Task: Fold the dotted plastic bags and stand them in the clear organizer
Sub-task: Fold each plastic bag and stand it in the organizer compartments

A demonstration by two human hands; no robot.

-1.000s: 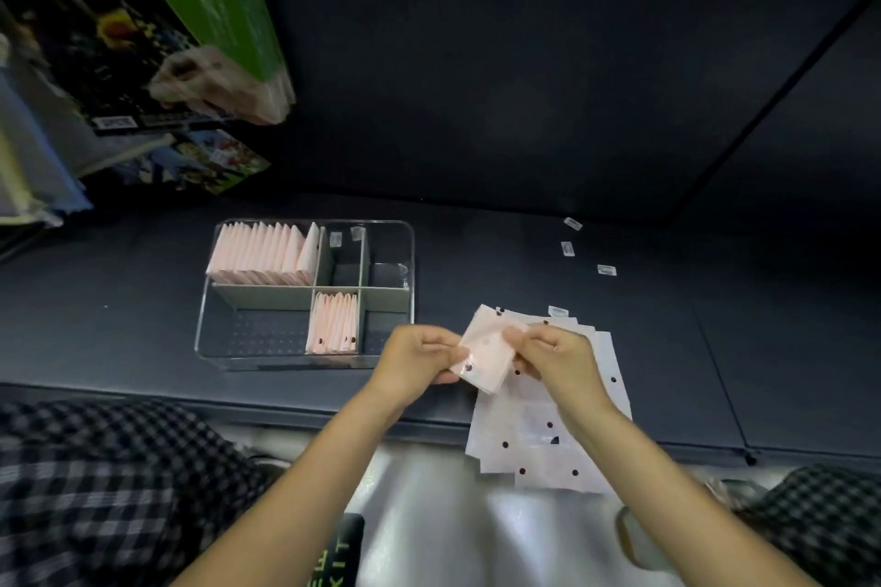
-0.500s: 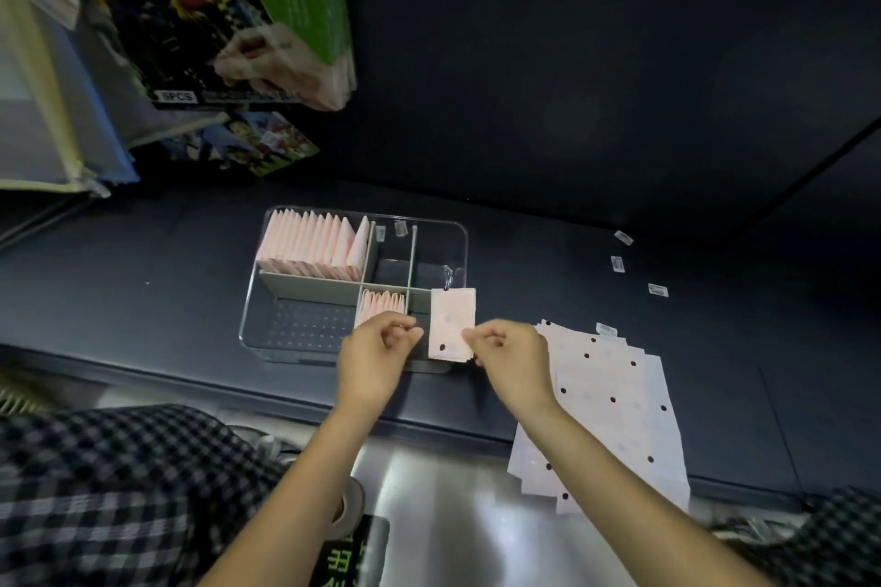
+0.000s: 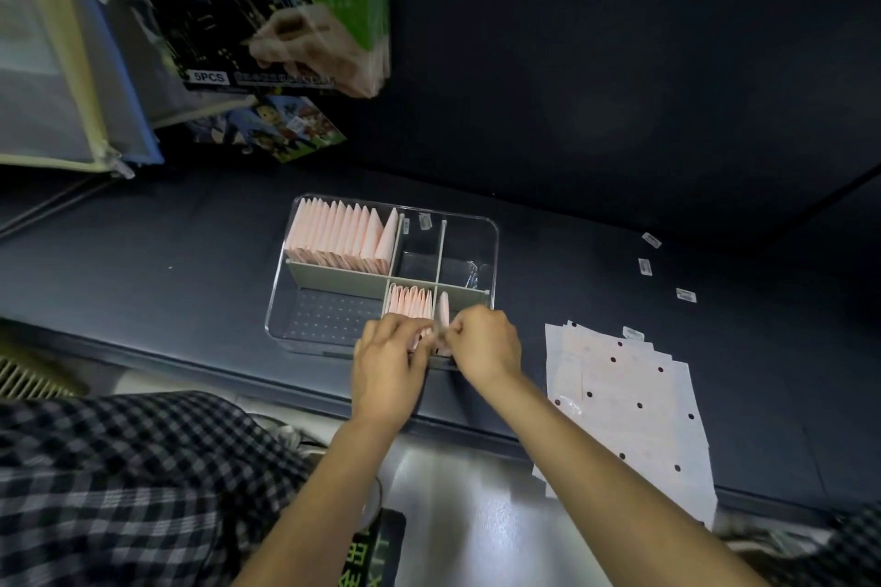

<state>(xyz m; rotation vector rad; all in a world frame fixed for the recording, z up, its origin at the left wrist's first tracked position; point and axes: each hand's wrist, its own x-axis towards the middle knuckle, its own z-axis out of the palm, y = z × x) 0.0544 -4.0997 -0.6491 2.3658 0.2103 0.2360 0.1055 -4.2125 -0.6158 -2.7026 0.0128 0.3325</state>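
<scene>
A clear organizer (image 3: 495, 253) with grey dividers stands on the dark shelf. Its back left compartment holds a row of folded pink bags (image 3: 341, 236) standing upright. The front middle compartment holds several more folded bags (image 3: 410, 300). My right hand (image 3: 484, 343) pinches one folded bag (image 3: 444, 307), held upright just right of that row, over the front edge of the organizer. My left hand (image 3: 388, 357) touches the near ends of the standing bags, fingers bent. A stack of flat dotted plastic bags (image 3: 624, 400) lies to the right.
Three small white tabs (image 3: 644, 266) lie on the shelf at the back right. Packaged goods and zip folders (image 3: 267, 5) hang at the upper left. My checked clothing (image 3: 119, 481) fills the lower left. The shelf's front edge runs below my wrists.
My hands have carried the folded bag from in front of the organizer's right side down into its front part, beside the standing row. My left hand now rests against that row.
</scene>
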